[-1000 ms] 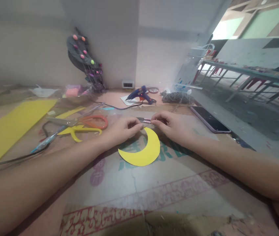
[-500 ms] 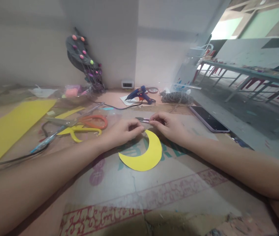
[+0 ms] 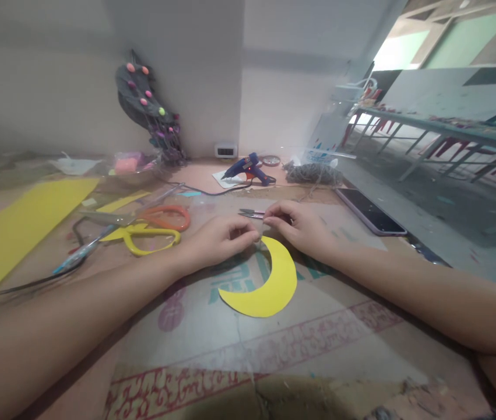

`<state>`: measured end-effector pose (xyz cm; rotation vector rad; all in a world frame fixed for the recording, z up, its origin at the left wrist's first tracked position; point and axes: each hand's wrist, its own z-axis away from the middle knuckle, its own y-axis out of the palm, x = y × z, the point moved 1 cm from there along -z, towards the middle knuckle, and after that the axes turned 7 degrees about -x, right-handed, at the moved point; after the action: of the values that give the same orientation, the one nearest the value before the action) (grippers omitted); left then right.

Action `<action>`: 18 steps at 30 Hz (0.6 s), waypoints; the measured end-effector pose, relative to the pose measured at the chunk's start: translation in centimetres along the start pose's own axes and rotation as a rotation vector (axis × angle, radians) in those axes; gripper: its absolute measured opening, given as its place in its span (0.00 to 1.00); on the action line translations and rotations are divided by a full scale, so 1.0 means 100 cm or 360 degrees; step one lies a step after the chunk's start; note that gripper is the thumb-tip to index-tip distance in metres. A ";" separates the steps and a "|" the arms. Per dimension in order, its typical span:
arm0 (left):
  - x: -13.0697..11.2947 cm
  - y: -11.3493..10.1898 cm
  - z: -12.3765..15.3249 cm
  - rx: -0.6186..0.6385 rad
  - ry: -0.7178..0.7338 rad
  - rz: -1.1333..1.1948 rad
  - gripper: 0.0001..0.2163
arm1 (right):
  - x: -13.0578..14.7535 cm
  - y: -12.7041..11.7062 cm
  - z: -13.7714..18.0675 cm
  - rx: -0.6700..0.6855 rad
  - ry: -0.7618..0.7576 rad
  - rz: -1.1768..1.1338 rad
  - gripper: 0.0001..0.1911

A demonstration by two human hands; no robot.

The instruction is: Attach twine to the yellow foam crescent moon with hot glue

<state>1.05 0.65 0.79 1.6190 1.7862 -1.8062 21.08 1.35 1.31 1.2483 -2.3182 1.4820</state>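
Yellow crescent (image 3: 283, 281), cut from a flat sheet, has slid toward the wearer and a little to the right since a second ago, the left hand (image 3: 221, 240) shifting slightly with it. The crescent lies on the work table's printed covering (image 3: 204, 326), which bears teal characters and a dark red ornamental band along the near side. Thumb and forefinger of the left hand are pressed together at the crescent's upper tip; those of the right hand (image 3: 302, 228) meet just beside the thread snips (image 3: 254, 211). Whatever either pinch may hold is too fine to make out.

Left of the hands, scissors (image 3: 120, 219) with an orange loop, a yellow loop next to it, lie near a narrow yellow strip (image 3: 123, 202) and a large yellow sheet (image 3: 24, 227). At the back, a blue hot glue gun (image 3: 246, 165) rests on a white card (image 3: 220, 180), in front of a small digital clock (image 3: 225, 150). A dark crescent decoration (image 3: 136, 99) dotted with colored balls leans against the pale wall (image 3: 195, 58). Grey yarn (image 3: 313, 174) and a dark-screened phone (image 3: 372, 213) lie to the right. Beyond, across a grey floor (image 3: 461, 210), stands a long, cluttered table (image 3: 466, 136) with dark red legs of seats beneath.
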 end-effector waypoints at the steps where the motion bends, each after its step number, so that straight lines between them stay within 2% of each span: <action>1: 0.000 0.000 0.000 0.0000 0.0008 0.0002 0.15 | 0.000 0.000 0.000 -0.0009 0.0004 -0.0012 0.06; 6: 0.000 0.001 0.001 -0.0025 -0.0006 -0.0001 0.15 | -0.003 0.002 0.000 0.0013 0.0004 -0.0025 0.07; 9: 0.003 0.000 0.001 -0.0136 -0.0115 -0.0007 0.16 | -0.008 0.004 -0.004 0.0125 -0.0067 -0.0023 0.07; 11: 0.007 -0.001 0.000 -0.0234 -0.0204 -0.0036 0.18 | -0.009 0.000 -0.008 0.0050 -0.0103 -0.0035 0.10; 15: 0.012 -0.004 -0.002 -0.0348 -0.0296 -0.0049 0.18 | 0.007 -0.029 -0.017 -0.0262 -0.0034 -0.0130 0.11; 18: 0.013 -0.004 -0.002 -0.0322 -0.0305 -0.0032 0.18 | 0.040 -0.064 -0.009 -0.0314 0.0004 -0.0298 0.08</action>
<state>0.31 1.63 0.18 1.3124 1.8355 -1.6627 22.60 -1.40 8.30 1.3635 -2.2115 1.1650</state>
